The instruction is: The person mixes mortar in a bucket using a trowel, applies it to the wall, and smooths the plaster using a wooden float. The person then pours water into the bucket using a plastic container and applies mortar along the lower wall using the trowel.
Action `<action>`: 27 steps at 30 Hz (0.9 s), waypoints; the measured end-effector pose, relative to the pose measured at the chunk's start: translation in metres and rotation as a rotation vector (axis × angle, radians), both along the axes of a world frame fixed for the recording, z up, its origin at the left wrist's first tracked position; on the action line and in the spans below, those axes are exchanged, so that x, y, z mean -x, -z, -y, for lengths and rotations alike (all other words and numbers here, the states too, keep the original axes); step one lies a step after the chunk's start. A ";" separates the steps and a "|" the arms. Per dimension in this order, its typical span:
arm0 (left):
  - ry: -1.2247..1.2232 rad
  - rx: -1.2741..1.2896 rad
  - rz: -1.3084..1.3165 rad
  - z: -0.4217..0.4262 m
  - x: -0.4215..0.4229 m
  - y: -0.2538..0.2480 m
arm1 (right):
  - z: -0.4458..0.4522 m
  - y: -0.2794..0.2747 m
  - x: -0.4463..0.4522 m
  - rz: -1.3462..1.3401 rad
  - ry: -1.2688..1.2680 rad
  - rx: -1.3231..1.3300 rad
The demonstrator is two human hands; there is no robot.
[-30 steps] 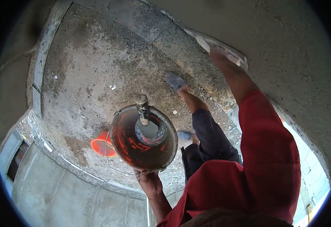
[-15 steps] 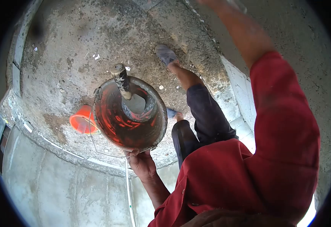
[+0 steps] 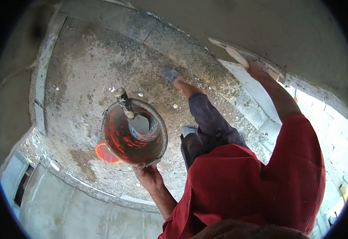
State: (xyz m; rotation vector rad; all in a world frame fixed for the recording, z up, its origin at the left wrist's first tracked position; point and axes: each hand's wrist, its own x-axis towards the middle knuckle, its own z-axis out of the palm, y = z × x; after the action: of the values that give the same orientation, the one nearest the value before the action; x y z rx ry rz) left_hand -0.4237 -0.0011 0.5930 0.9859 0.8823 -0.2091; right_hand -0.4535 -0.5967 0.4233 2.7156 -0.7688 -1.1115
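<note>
My left hand grips the lower rim of a mortar-smeared bucket, which is tilted with its mouth toward me. Inside it are reddish walls and some grey material at the bottom. A mortar-caked tool handle sticks out over the bucket's far rim; the tool's lower part is in the bucket. At the upper right, my right hand is closed on a plastering float, its long edge lying along the grey plastered wall. My right fingers are partly hidden.
An orange-red bucket stands on the rough, debris-strewn floor, partly behind the held bucket. My feet are on that floor. A curved grey wall runs along the lower left. Bright pale blocks show at the right.
My right arm has come down from the top edge, bringing the float fully into view along the wall. The view has shifted; my left hand keeps hold of the bucket.
</note>
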 end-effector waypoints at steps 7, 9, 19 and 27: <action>-0.047 0.042 0.196 0.002 0.099 -0.007 | 0.035 -0.138 -0.022 0.826 -0.052 0.016; -0.066 0.008 0.278 0.003 0.128 -0.005 | 0.045 -0.187 0.002 1.210 -0.044 -0.060; -0.195 0.009 0.360 -0.057 0.247 -0.037 | -0.027 -0.162 0.266 1.646 0.294 -0.081; -0.323 0.007 0.348 -0.100 0.335 -0.022 | -0.086 -0.017 0.573 0.173 1.158 -0.320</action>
State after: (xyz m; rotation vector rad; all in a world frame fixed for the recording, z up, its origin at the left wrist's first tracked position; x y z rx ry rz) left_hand -0.7583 0.0994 0.6153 0.8274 0.7061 0.2293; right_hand -1.0264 -0.5107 0.4399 2.5161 -2.5534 -1.1723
